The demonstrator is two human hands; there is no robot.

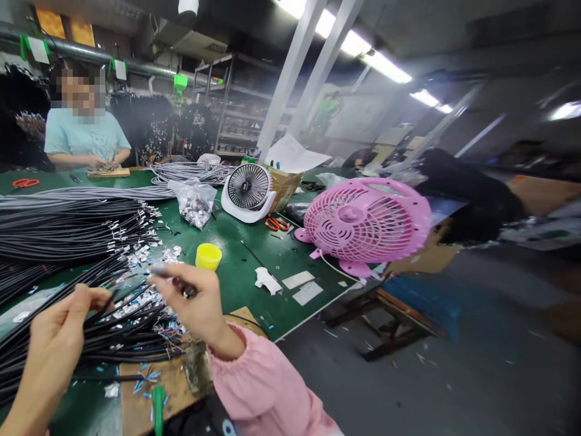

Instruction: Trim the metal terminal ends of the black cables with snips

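Observation:
My left hand (61,327) pinches a black cable (100,312) near its end, above the heap of cables. Facing it, my right hand (197,303) has thumb and forefinger nearly together, their tips blurred. Small shiny brownish pieces (185,288) sit in its curled fingers; I cannot make out their kind. Under both hands lie bundled black cables (59,230) with stripped ends, foil scraps (140,297) and thin coloured wires (175,333). A wooden board (136,406) with blue wire bits and a green-handled tool (158,409) is just below.
A yellow cup (209,257), a bag of small parts (195,206), a small white fan (249,191) and orange-handled scissors (276,224) stand or lie on the green table (245,272). The pink fan (363,224) is at its right edge. Across sits a co-worker (86,130).

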